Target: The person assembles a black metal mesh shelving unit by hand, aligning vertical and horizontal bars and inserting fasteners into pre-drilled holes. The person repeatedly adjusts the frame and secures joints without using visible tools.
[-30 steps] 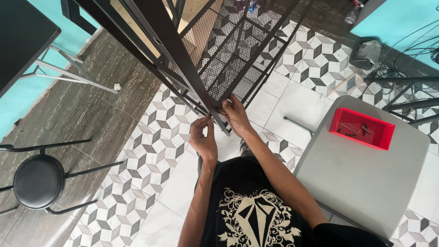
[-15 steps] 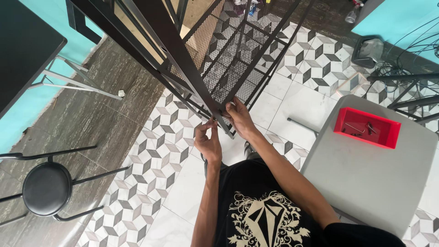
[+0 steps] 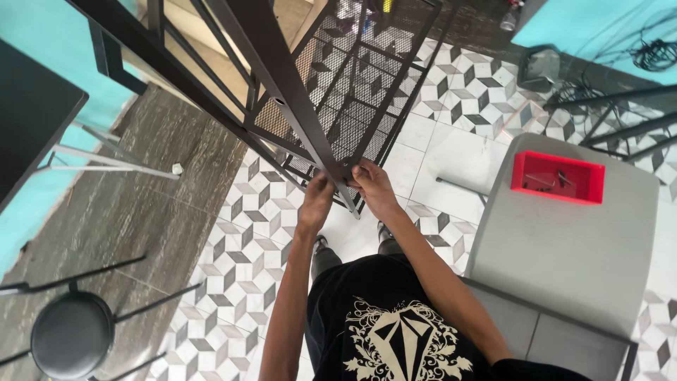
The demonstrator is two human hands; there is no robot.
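Frame position: I see the black metal frame (image 3: 331, 92) running from upper left down to frame centre, its lower end between both hands.
Left grip: left hand (image 3: 316, 200) clenched on the frame's lower bar, just left of the end.
Right grip: right hand (image 3: 374, 187) grasping the same end from the right.
Frame look: dark square tubing with perforated mesh panels (image 3: 367, 77), tilted.
Nearby: red tray (image 3: 557, 178) on the grey tabletop (image 3: 564, 261), right of centre.

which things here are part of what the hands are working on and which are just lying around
In hand: left hand and right hand on black frame bar; mesh shelf.
Lying about: red tray on grey table, black stool, cables.
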